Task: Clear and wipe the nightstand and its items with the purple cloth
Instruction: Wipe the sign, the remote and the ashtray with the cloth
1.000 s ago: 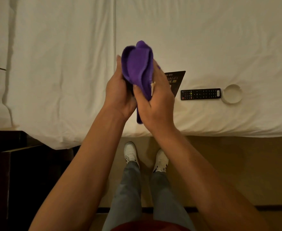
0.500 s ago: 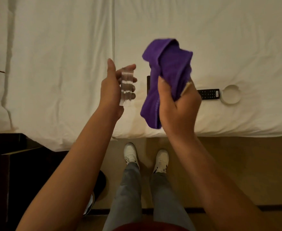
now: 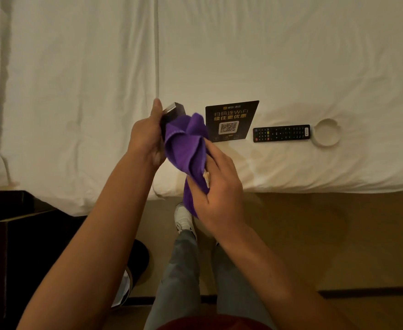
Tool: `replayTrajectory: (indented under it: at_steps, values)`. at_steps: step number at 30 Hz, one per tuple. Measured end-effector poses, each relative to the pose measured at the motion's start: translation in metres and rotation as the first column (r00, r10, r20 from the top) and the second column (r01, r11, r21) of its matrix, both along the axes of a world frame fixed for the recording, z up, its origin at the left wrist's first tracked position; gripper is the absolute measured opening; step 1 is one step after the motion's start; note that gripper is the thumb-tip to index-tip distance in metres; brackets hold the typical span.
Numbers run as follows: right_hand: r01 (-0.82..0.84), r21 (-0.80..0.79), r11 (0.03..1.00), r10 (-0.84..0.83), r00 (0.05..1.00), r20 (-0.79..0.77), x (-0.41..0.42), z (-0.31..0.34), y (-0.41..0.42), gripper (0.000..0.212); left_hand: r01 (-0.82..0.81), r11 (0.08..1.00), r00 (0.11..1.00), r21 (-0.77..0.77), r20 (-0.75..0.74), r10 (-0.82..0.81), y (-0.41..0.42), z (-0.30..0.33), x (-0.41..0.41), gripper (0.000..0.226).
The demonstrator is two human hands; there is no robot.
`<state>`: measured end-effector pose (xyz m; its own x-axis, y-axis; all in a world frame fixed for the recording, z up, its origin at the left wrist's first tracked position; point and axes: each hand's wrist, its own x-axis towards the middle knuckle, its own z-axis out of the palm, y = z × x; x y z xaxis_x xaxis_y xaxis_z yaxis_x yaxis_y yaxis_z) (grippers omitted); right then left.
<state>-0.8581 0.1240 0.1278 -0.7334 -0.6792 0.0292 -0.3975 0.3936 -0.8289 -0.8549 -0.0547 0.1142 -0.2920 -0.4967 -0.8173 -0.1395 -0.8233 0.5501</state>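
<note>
Soft, matt purple cloth bunches in the right grip against a dark, smooth-sided block in the left, above wrinkled white bed linen bearing a glossy black card and plastic remote.

Single head-worn view, looking steeply down and forward, close above the hands, bed edge ahead, floor and feet below

In front of you the bed, under a wrinkled white sheet, carries three things near its front edge: a dark WiFi card with a QR code, a black remote just right of it, and a white round dish touching the remote's right end.
</note>
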Motion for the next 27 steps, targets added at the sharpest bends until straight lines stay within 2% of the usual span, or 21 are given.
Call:
replayTrajectory:
  at_steps: [3,6,7,9,11,12,13,14,15,16,17,20,22,23,27]
  values:
    - [0.201,-0.009,0.980,-0.193,0.949,0.251,0.001,0.007,0.017,0.041,-0.016,0.975,0.987,0.223,-0.154,0.052,0.002,-0.014,0.013,0.051]
    - [0.414,-0.023,0.910,-0.368,0.834,0.411,-0.014,0.008,0.031,0.026,-0.046,0.944,0.946,0.327,-0.289,0.146,-0.001,-0.026,0.027,0.049]
    - [0.452,-0.005,0.892,-0.410,0.812,0.415,-0.022,0.007,0.033,0.024,-0.037,0.952,0.940,0.303,-0.312,0.136,-0.004,-0.030,0.031,0.043]
    - [0.495,0.037,0.868,-0.470,0.796,0.382,-0.037,0.000,0.035,0.023,0.056,0.987,0.948,0.149,-0.320,-0.006,-0.009,-0.038,0.031,0.035]
    - [0.523,0.056,0.851,-0.507,0.787,0.352,-0.052,-0.010,0.036,0.016,0.194,0.979,0.957,-0.065,-0.207,-0.203,-0.013,-0.043,0.025,0.039]
    - [0.535,0.062,0.842,-0.521,0.780,0.346,-0.059,-0.014,0.036,0.013,0.282,0.943,0.947,-0.175,-0.108,-0.303,-0.015,-0.046,0.022,0.041]
    - [0.545,0.066,0.836,-0.532,0.776,0.338,-0.065,-0.018,0.036,0.010,0.407,0.860,0.908,-0.308,0.035,-0.417,-0.018,-0.050,0.017,0.043]
    - [0.553,0.067,0.830,-0.542,0.774,0.327,-0.071,-0.021,0.037,0.009,0.567,0.699,0.820,-0.435,0.224,-0.526,-0.021,-0.054,0.012,0.043]
    - [0.563,0.065,0.824,-0.552,0.771,0.317,-0.075,-0.023,0.038,0.009,0.718,0.469,0.687,-0.515,0.417,-0.595,-0.022,-0.060,0.007,0.044]
    - [0.572,0.062,0.818,-0.561,0.768,0.308,-0.078,-0.024,0.040,0.009,0.810,0.235,0.555,-0.538,0.573,-0.603,-0.023,-0.066,0.001,0.044]
    - [0.580,0.056,0.813,-0.568,0.766,0.301,-0.081,-0.025,0.042,0.010,0.849,0.053,0.454,-0.526,0.673,-0.584,-0.022,-0.072,-0.005,0.043]
    - [0.600,0.049,0.798,-0.584,0.753,0.304,-0.082,-0.029,0.048,0.010,0.874,-0.256,0.225,-0.412,0.812,-0.538,-0.015,-0.094,-0.020,0.041]
    - [0.619,0.050,0.784,-0.601,0.736,0.312,-0.081,-0.031,0.053,0.015,0.862,-0.381,0.111,-0.335,0.858,-0.502,-0.011,-0.107,-0.023,0.043]
    - [0.628,0.051,0.777,-0.609,0.728,0.314,-0.081,-0.033,0.055,0.015,0.858,-0.403,0.088,-0.318,0.865,-0.494,-0.010,-0.112,-0.023,0.043]
    - [0.637,0.070,0.768,-0.619,0.709,0.339,-0.081,-0.036,0.064,0.009,0.845,-0.418,0.083,-0.334,0.854,-0.514,-0.007,-0.126,-0.019,0.040]
